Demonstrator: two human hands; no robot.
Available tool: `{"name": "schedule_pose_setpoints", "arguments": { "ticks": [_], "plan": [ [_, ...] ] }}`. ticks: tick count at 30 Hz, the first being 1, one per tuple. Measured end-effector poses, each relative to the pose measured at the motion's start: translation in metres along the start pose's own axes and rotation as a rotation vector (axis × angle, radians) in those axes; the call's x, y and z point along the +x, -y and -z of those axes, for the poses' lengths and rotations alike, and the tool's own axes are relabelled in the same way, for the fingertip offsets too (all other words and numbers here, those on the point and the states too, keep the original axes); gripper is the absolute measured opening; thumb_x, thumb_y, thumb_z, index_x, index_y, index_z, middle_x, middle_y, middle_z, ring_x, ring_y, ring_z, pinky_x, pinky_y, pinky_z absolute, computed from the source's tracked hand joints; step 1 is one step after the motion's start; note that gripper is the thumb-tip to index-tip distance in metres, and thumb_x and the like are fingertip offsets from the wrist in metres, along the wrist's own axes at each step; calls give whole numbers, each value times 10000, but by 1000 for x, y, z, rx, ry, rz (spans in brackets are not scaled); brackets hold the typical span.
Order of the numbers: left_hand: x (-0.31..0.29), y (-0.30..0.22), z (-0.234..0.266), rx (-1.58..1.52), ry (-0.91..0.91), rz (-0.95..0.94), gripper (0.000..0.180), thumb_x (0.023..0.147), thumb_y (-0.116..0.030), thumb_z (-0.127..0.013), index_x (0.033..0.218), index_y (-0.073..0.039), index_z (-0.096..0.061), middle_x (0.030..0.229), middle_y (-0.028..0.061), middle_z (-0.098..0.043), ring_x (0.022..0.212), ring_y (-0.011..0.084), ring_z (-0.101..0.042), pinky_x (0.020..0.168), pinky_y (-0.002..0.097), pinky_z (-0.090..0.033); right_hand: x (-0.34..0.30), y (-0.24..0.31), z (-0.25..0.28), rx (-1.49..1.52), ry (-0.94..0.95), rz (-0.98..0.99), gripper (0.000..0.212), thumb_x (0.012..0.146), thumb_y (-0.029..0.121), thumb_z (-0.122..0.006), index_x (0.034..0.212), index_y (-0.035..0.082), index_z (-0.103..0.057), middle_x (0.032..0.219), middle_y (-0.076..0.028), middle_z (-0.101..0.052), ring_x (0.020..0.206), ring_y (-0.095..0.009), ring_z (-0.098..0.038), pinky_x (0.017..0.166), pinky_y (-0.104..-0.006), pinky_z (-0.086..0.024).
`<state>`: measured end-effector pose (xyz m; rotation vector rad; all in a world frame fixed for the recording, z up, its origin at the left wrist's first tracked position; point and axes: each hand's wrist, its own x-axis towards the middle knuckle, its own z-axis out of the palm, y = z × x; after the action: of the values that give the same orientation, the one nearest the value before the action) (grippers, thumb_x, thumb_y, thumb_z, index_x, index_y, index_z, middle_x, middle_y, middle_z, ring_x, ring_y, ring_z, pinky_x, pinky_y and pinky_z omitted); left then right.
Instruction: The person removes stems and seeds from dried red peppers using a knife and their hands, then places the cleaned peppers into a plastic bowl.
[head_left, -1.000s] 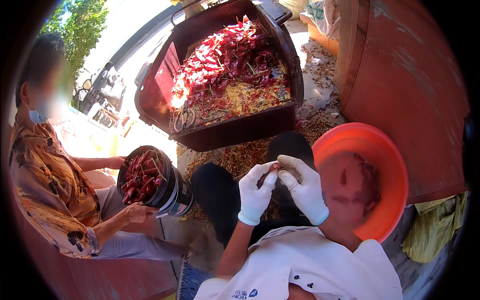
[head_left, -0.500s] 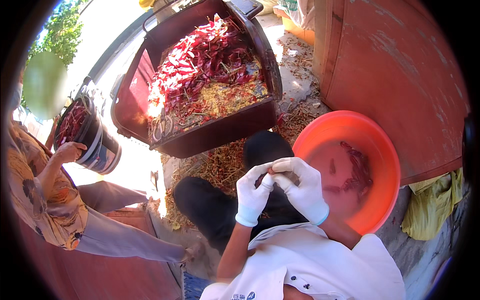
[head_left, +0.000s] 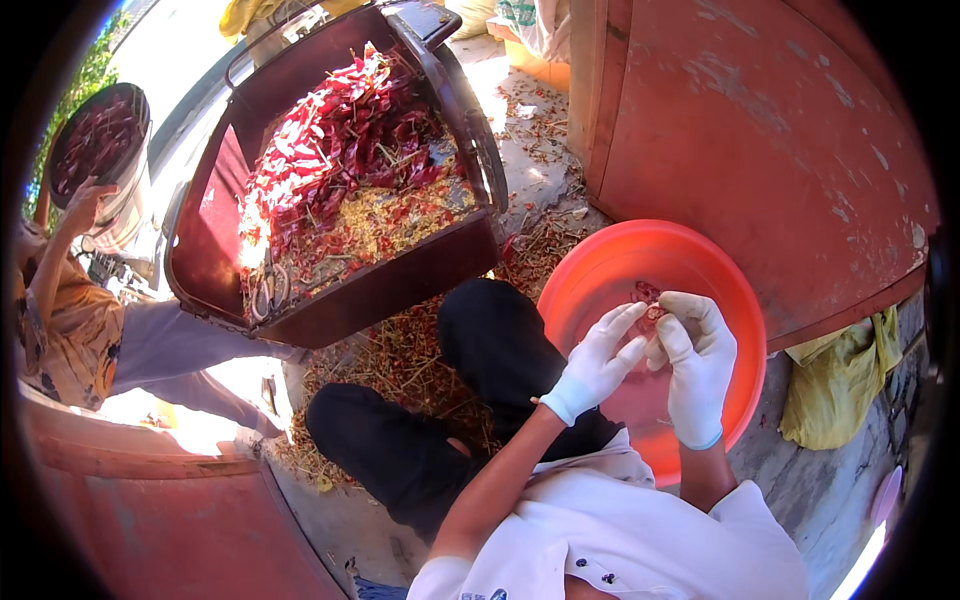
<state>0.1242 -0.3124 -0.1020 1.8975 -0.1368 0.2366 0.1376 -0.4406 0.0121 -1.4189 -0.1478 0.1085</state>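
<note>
My hands, both in white gloves, are together above the orange-red plastic basin [head_left: 585,262] on the right. Thumb and fingers of my right hand [head_left: 700,352] close on a dried red chili [head_left: 654,312]. Beside it, my left hand [head_left: 600,362] has its fingers stretched out and thumb apart, with the fingertips close to the chili. Whether they touch it is hard to tell. More dried chilies in the basin are partly hidden behind my hands.
Ahead stands a dark red metal bin [head_left: 390,285] with heaped dried chilies [head_left: 330,150] and scissors [head_left: 270,285]. Stems and scraps [head_left: 380,365] litter the ground. At left, another person [head_left: 80,340] holds a bucket of chilies [head_left: 130,190]. A red panel [head_left: 760,150] borders the right.
My hands have moved right, from over my lap to above the basin. My left fingers have spread from their pinch. The other person has moved away to the far left with the bucket.
</note>
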Motion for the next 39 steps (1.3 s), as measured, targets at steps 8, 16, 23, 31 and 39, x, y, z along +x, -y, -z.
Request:
{"name": "schedule_pose_setpoints", "arguments": {
  "ticks": [8,16,23,31,39],
  "plan": [
    [-28,6,27,-432,-173,274,375,1003,-133,-575,1348,12,-571,1225,114,-665,1129,150,-623,992,286,-483,1,-33,-8,-58,35,-102,220,948,46,-608,1151,-40,-620,921,-50,-651,728,-75,-608,608,-219,-511],
    [-57,-25,54,-59,-478,80,283,880,-70,-680,1159,-26,-689,911,117,-676,735,195,-656,695,292,-532,1,-52,-38,-271,255,-39,193,929,-13,-605,1115,-39,-651,1010,-77,-673,898,-122,-647,751,-250,-576],
    [-73,-24,68,-113,-558,184,189,880,-109,-713,1039,-7,-713,871,90,-708,707,141,-682,620,277,-549,-7,-54,-55,-260,406,-87,187,929,-12,-606,1106,-54,-646,890,-55,-653,706,-85,-582,622,-217,-494],
    [-102,-33,101,-525,-495,382,185,920,-137,-679,1001,27,-704,859,75,-713,737,110,-663,640,266,-555,-7,-59,-75,-288,621,-116,167,900,-50,-627,1064,-46,-657,864,-45,-643,699,-90,-580,645,-214,-486],
    [-121,-20,112,-442,-495,408,186,914,-131,-676,1016,24,-694,885,68,-708,828,101,-647,768,281,-532,-12,-65,-94,-434,786,199,209,830,-129,-634,1013,-35,-672,845,-44,-645,691,-96,-590,578,-219,-497]
  ]
}}
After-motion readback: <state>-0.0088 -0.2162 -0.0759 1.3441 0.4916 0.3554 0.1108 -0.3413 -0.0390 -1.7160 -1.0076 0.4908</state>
